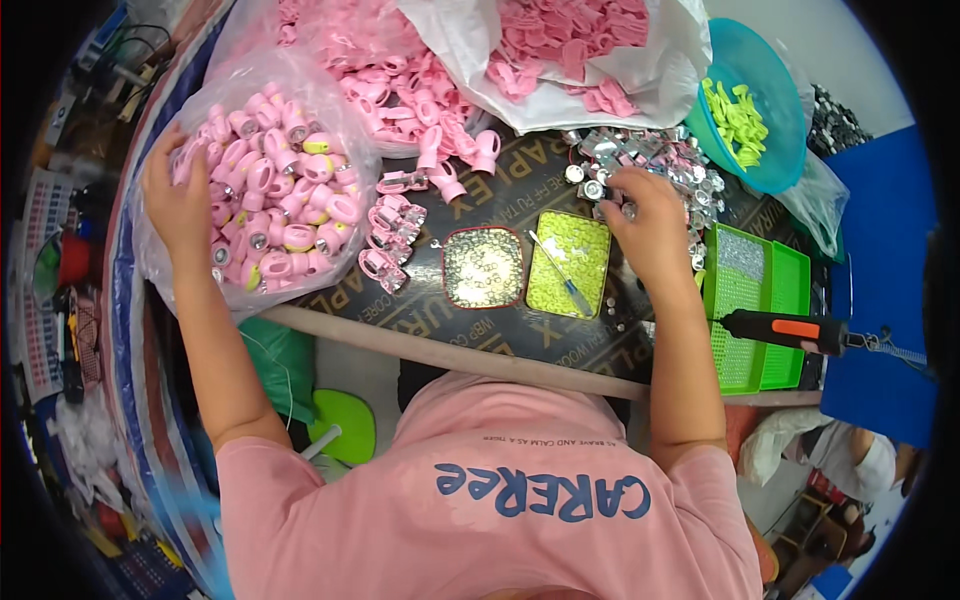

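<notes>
My left hand point(178, 200) rests at the left side of a clear plastic bag point(345, 170), its fingers curved and apart over the contents. Inside the bag lie many pink plastic housings point(285, 185), some with silver round ends or yellow-green parts. Over on the right, my right hand point(648, 222) reaches down into a pile of shiny silver parts point(690, 165). Its thumb and fingertips are drawn together at the pile's left edge. What they pinch is mostly hidden; a dark bit shows beside the fingertips.
Between my arms stand a square tin of small silver pieces point(483, 268) and a yellow-green tin point(568, 262) with a pen-like tool point(562, 275). Loose pink and silver assemblies point(392, 235) lie near the bag. Behind are a white sack point(455, 50) and teal basin point(790, 110); right, green trays point(790, 270) and a black-orange electric screwdriver point(785, 330).
</notes>
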Tool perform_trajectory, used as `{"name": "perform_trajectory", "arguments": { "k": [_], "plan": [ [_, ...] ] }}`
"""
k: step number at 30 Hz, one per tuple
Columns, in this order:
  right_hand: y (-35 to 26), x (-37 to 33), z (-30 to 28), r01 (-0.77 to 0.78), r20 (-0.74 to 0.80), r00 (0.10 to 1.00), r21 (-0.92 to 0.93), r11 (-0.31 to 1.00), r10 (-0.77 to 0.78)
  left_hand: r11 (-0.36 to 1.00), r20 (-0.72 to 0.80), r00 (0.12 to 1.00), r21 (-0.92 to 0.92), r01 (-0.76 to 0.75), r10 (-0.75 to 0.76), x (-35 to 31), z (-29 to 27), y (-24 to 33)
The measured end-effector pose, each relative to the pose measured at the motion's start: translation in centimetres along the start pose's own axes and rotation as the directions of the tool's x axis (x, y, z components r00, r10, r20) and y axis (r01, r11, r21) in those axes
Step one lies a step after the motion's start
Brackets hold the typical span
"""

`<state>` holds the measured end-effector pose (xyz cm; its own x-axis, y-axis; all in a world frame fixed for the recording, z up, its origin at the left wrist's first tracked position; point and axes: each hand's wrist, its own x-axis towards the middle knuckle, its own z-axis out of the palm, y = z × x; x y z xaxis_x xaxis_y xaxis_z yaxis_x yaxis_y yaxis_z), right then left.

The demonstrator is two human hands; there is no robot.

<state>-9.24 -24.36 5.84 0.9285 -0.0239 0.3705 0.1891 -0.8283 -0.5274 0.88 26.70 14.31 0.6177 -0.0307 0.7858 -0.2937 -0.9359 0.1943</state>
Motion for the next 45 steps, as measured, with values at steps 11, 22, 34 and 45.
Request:
{"name": "perform_trajectory", "arguments": {
  "k": [11, 22, 34, 45],
  "plan": [
    [-0.2, 1.3, 1.6, 0.148, 0.086, 0.987, -0.155, 0.977, -0.136, 0.845, 0.461, 0.849, -0.533, 0.033, 0.258, -7.0, 6.6, 19.9],
    [-7.2, 4.8, 10.1, 0.336, 0.158, 0.921, 0.139, 0.932, -0.356, 0.885, 0.531, 0.720, -0.381, -0.269, 0.447, -5.5, 9.4, 16.7],
    [-13.2, 3.1, 13.3, 0.196, 0.416, 0.862, 0.255, 0.947, -0.290, 0.955, 0.865, 0.496, -0.075, 0.288, -0.081, -12.3, -2.2, 16.3],
    [-13.8, 6.7, 15.5, 0.435, 0.443, 0.812, -0.026, 0.900, -0.380, 0.931, 0.754, 0.657, -0.228, 0.285, -0.017, -13.8, 1.0, 16.9]
  ]
}}
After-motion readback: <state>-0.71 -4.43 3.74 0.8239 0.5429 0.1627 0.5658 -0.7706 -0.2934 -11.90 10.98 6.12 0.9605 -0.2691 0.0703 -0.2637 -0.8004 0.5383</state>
